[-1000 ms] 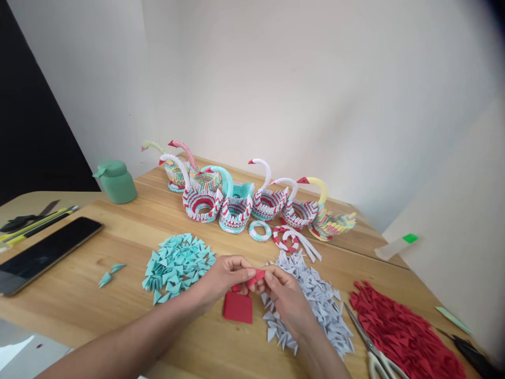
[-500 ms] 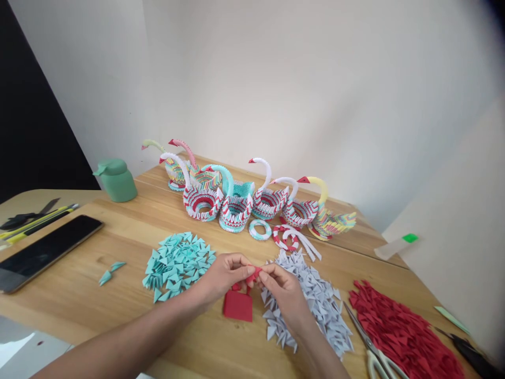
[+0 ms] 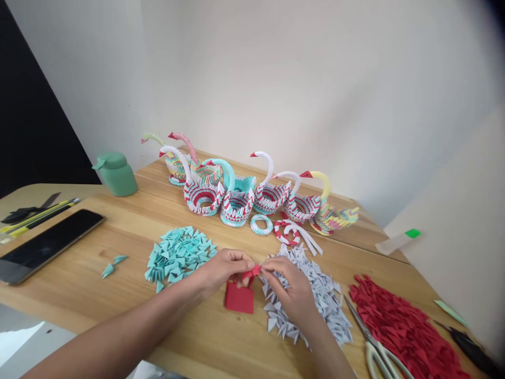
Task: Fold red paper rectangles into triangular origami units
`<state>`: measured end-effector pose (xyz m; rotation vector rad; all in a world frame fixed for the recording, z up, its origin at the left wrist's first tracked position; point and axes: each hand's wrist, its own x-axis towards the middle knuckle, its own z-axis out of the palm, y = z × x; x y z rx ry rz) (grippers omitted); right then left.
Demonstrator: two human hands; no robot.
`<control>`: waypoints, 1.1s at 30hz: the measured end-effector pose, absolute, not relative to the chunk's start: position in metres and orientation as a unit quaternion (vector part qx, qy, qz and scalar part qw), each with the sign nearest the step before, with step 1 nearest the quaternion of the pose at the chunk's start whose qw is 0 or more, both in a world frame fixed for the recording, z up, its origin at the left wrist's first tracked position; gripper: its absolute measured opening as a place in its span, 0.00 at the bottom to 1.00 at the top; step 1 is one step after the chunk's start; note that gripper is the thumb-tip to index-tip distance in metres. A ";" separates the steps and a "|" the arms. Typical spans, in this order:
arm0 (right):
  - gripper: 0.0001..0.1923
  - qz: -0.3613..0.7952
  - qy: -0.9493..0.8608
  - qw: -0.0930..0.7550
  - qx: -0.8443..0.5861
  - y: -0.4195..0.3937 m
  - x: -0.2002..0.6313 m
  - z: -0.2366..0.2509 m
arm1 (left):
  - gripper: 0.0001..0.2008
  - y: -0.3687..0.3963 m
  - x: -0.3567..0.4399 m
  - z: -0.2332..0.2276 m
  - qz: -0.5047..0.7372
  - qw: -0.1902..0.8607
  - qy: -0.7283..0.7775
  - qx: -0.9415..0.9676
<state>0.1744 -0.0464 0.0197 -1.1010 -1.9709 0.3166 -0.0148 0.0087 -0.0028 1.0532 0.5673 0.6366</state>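
My left hand and my right hand meet above the wooden table, and both pinch one small red folded paper piece between their fingertips. Just below the hands a small stack of red paper rectangles lies flat on the table. A heap of turquoise folded triangles lies left of my left hand. Under and around my right hand spreads a heap of white folded triangles.
A row of modular paper swans stands at the back, with two paper rings in front. A heap of red triangles and scissors lie right. A green bottle, a phone and pens lie left.
The red piece between my fingertips looks narrower, as if folded tighter. Both hands have stayed together over the same spot while the view shifted slightly.
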 end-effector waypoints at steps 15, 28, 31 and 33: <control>0.08 0.051 -0.850 0.364 -0.377 -0.040 0.179 0.017 | 0.18 0.006 -0.012 0.006 0.273 0.746 0.285 0.536; 0.08 0.052 -0.838 0.388 -0.380 -0.041 0.177 0.015 | 0.14 0.007 -0.012 -0.002 0.275 0.797 0.265 0.468; 0.07 0.044 -0.843 0.384 -0.373 -0.041 0.177 0.015 | 0.16 0.005 -0.010 0.002 0.261 0.800 0.273 0.467; 0.07 0.038 -0.846 0.380 -0.371 -0.041 0.178 0.015 | 0.16 0.004 -0.010 0.005 0.250 0.803 0.277 0.464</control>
